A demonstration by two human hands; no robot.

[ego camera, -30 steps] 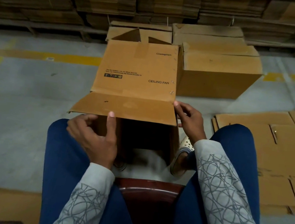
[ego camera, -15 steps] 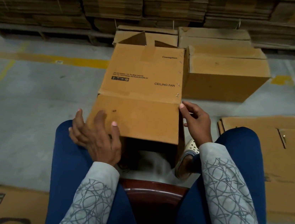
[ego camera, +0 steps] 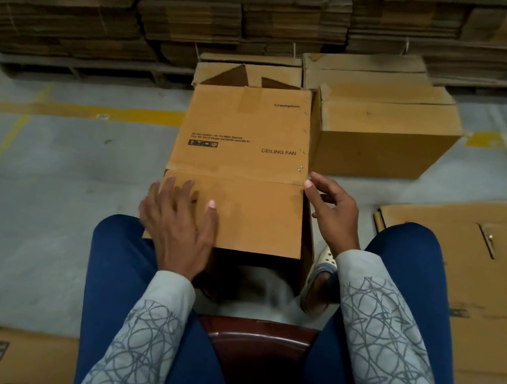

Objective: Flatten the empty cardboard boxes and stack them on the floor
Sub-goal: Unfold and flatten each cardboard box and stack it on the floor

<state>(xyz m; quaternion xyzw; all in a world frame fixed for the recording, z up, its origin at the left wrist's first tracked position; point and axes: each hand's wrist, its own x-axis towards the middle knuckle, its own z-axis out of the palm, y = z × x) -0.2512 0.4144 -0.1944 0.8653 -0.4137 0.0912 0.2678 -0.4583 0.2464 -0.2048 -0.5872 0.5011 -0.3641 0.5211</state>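
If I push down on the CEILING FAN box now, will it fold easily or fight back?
Probably light: the CEILING FAN box looks empty, its near end open. Its near flap likely bends readily at the crease, lying level under the left hand. The stapled right seam may stay stiff, so it could skew sideways.

- Left of your left hand [ego camera: 177, 227], which lies flat on the flap [ego camera: 252, 217], the floor [ego camera: 55, 183] is bare, so there is free passage.
- Just past your right hand [ego camera: 329, 214], a closed box [ego camera: 379, 143] stands just beside the fan box [ego camera: 244, 127] and blocks that side.
- Farther right, flat sheets [ego camera: 460, 265] cover the floor.
- Your knees [ego camera: 118, 239] hem both hands in on the near side.
- Ahead, stacks [ego camera: 203, 19] wall the way.
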